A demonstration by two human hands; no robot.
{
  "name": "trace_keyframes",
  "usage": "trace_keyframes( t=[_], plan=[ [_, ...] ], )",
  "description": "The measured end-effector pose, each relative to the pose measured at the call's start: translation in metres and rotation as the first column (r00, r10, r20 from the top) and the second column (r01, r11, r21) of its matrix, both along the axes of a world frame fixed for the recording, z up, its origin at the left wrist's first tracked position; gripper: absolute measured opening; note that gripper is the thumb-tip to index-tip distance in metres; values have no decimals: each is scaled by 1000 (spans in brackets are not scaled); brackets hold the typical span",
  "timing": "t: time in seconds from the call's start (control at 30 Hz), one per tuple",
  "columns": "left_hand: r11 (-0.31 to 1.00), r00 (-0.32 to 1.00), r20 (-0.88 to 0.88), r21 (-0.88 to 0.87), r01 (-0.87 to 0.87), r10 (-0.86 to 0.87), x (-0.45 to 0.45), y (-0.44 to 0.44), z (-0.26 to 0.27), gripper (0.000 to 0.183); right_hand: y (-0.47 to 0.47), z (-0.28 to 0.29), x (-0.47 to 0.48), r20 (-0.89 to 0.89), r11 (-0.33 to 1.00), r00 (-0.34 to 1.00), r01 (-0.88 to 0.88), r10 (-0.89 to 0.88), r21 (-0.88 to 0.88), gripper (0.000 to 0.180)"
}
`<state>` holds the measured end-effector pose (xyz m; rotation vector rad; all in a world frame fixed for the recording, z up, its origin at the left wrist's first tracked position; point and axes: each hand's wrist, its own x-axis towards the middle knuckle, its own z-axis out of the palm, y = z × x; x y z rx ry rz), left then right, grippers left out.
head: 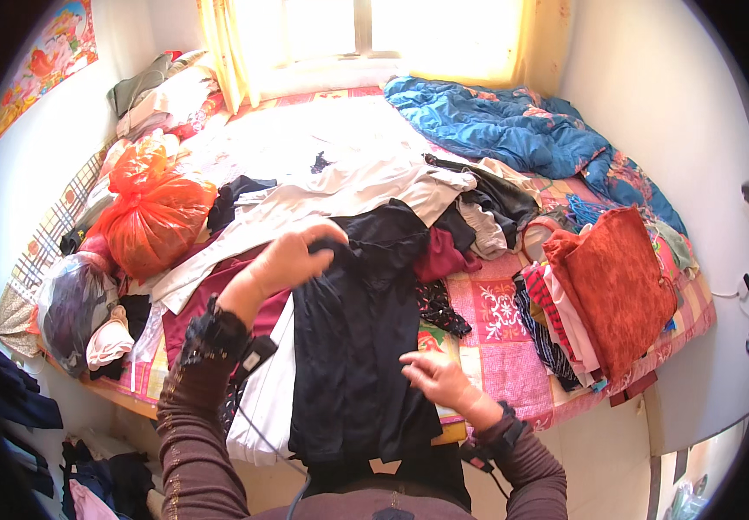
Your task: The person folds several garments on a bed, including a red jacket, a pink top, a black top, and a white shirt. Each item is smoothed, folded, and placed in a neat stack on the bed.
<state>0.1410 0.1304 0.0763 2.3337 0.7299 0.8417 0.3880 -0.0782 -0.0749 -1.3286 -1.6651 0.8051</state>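
Black trousers (361, 325) lie lengthwise before me, their legs reaching the bed's near edge. At their upper left corner is my left hand (293, 257), slightly blurred, with dark cloth between thumb and fingers. Lower down, my right hand (439, 380) has its fingertips at the right side of the trousers, fingers apart; no cloth shows in its grip. Under and beyond the trousers are a cream long-sleeved garment (374, 185), a maroon garment (215, 276) and a white garment (264, 403).
An orange plastic bag (153, 214) and a grey plastic bag (75, 305), both filled, sit at left. A folded clothes stack topped by a rust-red cloth (608, 292) stands at right. Behind it lies a blue quilt (498, 127). More clothes (108, 474) lie low at left.
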Motion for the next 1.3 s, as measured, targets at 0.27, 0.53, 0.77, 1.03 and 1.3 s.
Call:
trace_keyframes(
  t=[0.27,0.53,0.77,1.03,1.3],
  plan=[
    [952,964,-235,303,-46,121,-68,-34,-31,38,161,3,46,316,946,928,94,-196,312,23],
    [977,965,-181,132,-166,189,-98,-15,-55,29,270,-11,46,623,890,703,30,-343,456,27],
    [779,955,-62,-565,-273,291,-148,4,-92,31,292,-20,63,34,946,966,242,-254,214,15],
    [794,889,-196,-400,-457,414,-155,44,-146,46,293,-14,58,48,960,969,233,-242,154,13],
    [940,958,7,-194,-280,286,-1,93,-152,38,283,-6,57,-64,915,981,194,-184,355,9]
  ],
)
